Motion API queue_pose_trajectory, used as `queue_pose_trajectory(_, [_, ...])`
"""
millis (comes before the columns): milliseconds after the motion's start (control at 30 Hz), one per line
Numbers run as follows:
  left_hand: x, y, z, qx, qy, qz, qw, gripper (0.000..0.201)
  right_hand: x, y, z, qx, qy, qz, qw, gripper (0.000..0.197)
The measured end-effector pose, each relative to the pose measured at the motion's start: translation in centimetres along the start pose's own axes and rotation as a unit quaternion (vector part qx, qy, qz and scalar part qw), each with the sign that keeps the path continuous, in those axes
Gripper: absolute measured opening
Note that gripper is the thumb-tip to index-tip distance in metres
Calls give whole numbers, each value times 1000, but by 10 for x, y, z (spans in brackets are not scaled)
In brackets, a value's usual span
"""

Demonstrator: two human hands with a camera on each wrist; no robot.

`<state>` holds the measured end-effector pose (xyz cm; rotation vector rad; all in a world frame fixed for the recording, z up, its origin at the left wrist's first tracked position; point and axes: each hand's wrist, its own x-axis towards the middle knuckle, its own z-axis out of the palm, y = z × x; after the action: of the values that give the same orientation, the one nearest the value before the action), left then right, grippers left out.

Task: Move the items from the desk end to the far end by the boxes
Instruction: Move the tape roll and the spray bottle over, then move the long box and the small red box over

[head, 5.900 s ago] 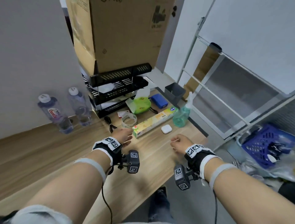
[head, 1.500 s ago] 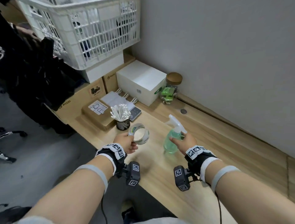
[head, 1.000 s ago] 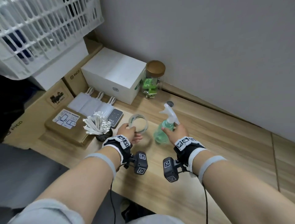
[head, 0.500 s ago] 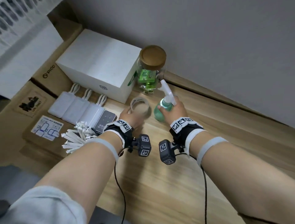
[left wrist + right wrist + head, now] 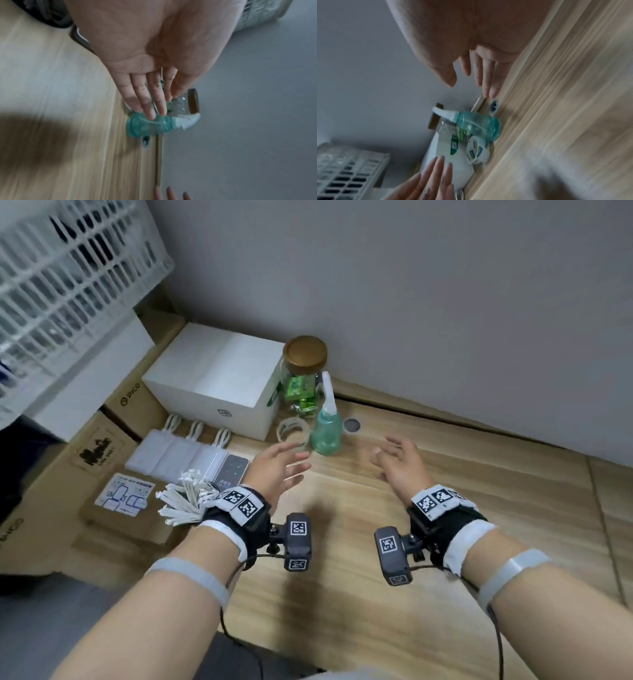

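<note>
A green spray bottle (image 5: 327, 430) (image 5: 149, 125) (image 5: 476, 125) with a white nozzle stands on the wooden desk (image 5: 376, 559) next to a clear tape roll (image 5: 292, 432) (image 5: 476, 152). Both sit in front of a white box (image 5: 219, 381) and a cork-lidded glass jar (image 5: 305, 364). My left hand (image 5: 279, 465) (image 5: 150, 100) hovers open just short of the tape roll, holding nothing. My right hand (image 5: 399, 460) (image 5: 477, 79) is open to the right of the bottle, apart from it, fingers spread.
Cardboard boxes (image 5: 113, 433) lie at the left under a white crate (image 5: 65, 278). White pouches (image 5: 171, 453), a small dark device (image 5: 233, 474) and a cup of white sticks (image 5: 186, 501) sit near my left wrist. A cable hole (image 5: 351, 425) lies beside the bottle. The wall (image 5: 411, 302) runs behind.
Both hands have let go: the tape roll and spray bottle now stand on the desk by the white box and jar. The hands have drawn back toward me, open.
</note>
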<state>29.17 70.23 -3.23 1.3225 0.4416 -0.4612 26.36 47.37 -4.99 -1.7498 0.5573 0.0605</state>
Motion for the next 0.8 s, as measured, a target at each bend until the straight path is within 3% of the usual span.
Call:
queue_pose_trajectory(167, [-60, -6, 64, 31, -100, 48, 993, 29, -83, -9, -85, 73, 80, -29, 994, 28])
queue_pose_trajectory(567, [-203, -58, 254, 139, -317, 95, 933, 26, -265, 17, -276, 173, 264, -80, 945, 18])
queue_pose_trajectory(800, [-291, -118, 394, 167, -400, 109, 895, 21, -353, 80, -422, 149, 331, -96, 927, 11])
